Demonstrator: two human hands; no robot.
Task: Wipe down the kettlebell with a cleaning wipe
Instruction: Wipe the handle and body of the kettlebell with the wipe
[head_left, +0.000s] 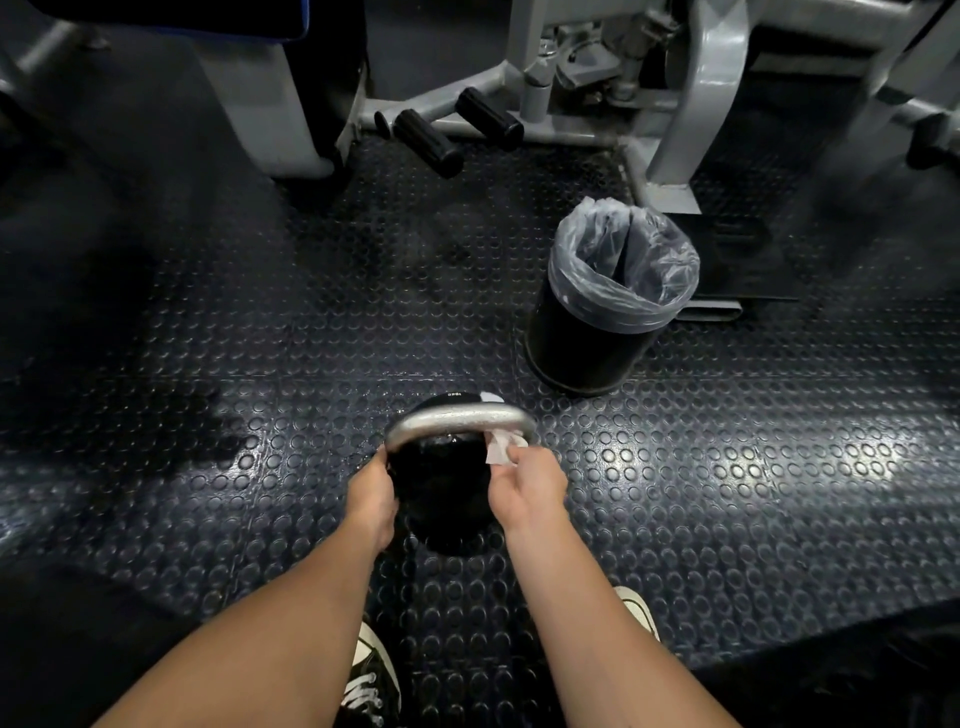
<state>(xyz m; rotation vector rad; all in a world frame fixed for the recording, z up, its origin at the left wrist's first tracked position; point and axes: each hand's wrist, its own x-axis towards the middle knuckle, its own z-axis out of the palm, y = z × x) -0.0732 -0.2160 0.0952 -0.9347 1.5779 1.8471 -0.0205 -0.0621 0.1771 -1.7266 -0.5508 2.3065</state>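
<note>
Clearly the kettlebell, sitting on the floor by my feet, is looking heavy and rigid, its handle slick, so my left hand is gripping its side while my right hand is pinching the soft wipe against the handle's right end.

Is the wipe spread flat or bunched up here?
Bunched. The wipe shows as a crumpled white wad pinched in the right hand against the kettlebell handle's right end.
</note>
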